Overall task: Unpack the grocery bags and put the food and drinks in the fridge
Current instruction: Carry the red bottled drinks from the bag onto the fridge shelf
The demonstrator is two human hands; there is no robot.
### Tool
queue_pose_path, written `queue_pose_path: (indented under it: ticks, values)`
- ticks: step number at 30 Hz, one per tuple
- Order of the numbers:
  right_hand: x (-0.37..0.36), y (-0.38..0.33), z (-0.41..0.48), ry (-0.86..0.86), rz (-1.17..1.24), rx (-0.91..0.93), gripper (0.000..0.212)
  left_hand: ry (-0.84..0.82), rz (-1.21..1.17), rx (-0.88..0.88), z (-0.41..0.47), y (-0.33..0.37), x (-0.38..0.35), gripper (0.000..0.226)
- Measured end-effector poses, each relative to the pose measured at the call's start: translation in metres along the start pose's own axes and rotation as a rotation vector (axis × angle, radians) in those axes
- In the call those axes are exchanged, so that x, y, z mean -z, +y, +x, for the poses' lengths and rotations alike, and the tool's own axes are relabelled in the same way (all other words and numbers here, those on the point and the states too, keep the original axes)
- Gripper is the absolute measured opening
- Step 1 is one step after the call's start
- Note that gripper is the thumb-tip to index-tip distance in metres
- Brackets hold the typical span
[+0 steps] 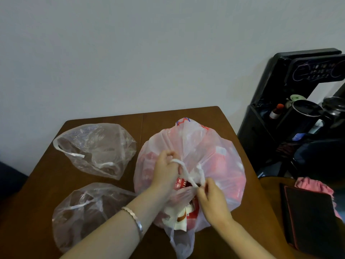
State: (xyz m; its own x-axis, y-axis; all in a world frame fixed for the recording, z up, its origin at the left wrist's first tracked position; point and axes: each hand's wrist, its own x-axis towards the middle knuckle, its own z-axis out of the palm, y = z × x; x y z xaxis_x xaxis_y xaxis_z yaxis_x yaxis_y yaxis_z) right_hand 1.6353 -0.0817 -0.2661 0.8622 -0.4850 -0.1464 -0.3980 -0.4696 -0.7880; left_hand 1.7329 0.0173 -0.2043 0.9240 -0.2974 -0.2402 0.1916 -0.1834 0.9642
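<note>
A full white plastic grocery bag with red packages showing through sits on the brown wooden table. Its handles are twisted together at the top. My left hand grips one handle loop. My right hand pinches the twisted handle strip just beside it. Red and white packets show through the bag's near opening. Two clear plastic bags lie to the left, one at the back and one at the front; both look limp and I see nothing inside them.
A black water dispenser with a kettle and small bottle stands at the right, beyond the table. A black tablet-like case and pink cloth lie on a surface at the right. A plain wall is behind the table.
</note>
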Motion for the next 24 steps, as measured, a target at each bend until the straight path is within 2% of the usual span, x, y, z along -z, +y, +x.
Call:
queue_pose_path:
  ticks: [1, 2, 3, 4, 7, 8, 9, 10, 12, 14, 15, 17, 18, 19, 21, 22, 23, 24]
  values:
    - [0.003, -0.001, -0.001, -0.055, 0.029, -0.018, 0.011, -0.019, -0.11, 0.13, 0.006, -0.002, 0.002, 0.008]
    - [0.006, -0.002, -0.002, -0.116, 0.074, -0.033, 0.009, -0.072, -0.115, 0.203, 0.01, -0.007, 0.005, 0.011]
    - [0.009, -0.004, -0.004, -0.169, 0.141, -0.051, 0.013, -0.108, -0.023, 0.2, 0.011, -0.014, 0.011, 0.019]
    - [0.012, -0.005, -0.005, -0.198, 0.201, -0.067, 0.021, -0.153, 0.149, 0.122, 0.008, -0.021, 0.017, 0.032]
    - [0.018, -0.008, -0.006, -0.102, 0.308, -0.061, 0.033, -0.534, 0.982, -0.382, -0.002, -0.043, 0.028, 0.061]
    - [0.019, -0.009, -0.006, -0.037, 0.34, -0.066, 0.033, -0.577, 1.196, -0.529, -0.006, -0.046, 0.028, 0.064]
    - [0.018, -0.01, -0.007, 0.028, 0.371, -0.077, 0.033, -0.537, 1.315, -0.657, -0.006, -0.053, 0.028, 0.06]
    - [0.017, -0.011, -0.008, 0.093, 0.394, -0.085, 0.031, -0.438, 1.312, -0.717, -0.006, -0.058, 0.028, 0.046]
    - [0.021, -0.015, -0.009, 0.244, 0.429, -0.092, 0.028, -0.235, 1.212, -0.694, -0.004, -0.065, 0.026, 0.014]
    - [0.037, -0.013, -0.005, 0.438, 0.463, -0.152, 0.028, -0.043, 1.055, -0.555, 0.004, -0.058, 0.028, 0.01]
    - [0.049, -0.01, 0.001, 0.519, 0.494, -0.211, 0.031, 0.074, 0.912, -0.428, 0.008, -0.05, 0.032, 0.008]
    - [0.074, -0.002, 0.015, 0.593, 0.571, -0.355, 0.041, 0.226, 0.458, -0.202, 0.017, -0.029, 0.042, 0.011]
    - [0.083, 0.001, 0.019, 0.588, 0.575, -0.419, 0.048, 0.225, 0.257, -0.212, 0.023, -0.019, 0.049, 0.016]
    - [0.087, 0.002, 0.022, 0.572, 0.528, -0.454, 0.055, 0.112, 0.164, -0.263, 0.024, -0.011, 0.058, 0.022]
    - [0.084, -0.005, 0.019, 0.551, 0.273, -0.381, 0.068, -0.375, 0.151, -0.31, 0.027, -0.005, 0.067, 0.03]
    - [0.078, -0.011, 0.016, 0.558, 0.11, -0.249, 0.072, -0.589, 0.26, -0.288, 0.026, -0.007, 0.067, 0.029]
    - [0.069, -0.012, 0.015, 0.559, -0.06, -0.036, 0.074, -0.715, 0.453, -0.253, 0.022, -0.008, 0.068, 0.027]
    - [0.061, -0.014, 0.017, 0.519, -0.225, 0.261, 0.073, -0.785, 0.624, -0.184, 0.016, -0.005, 0.067, 0.027]
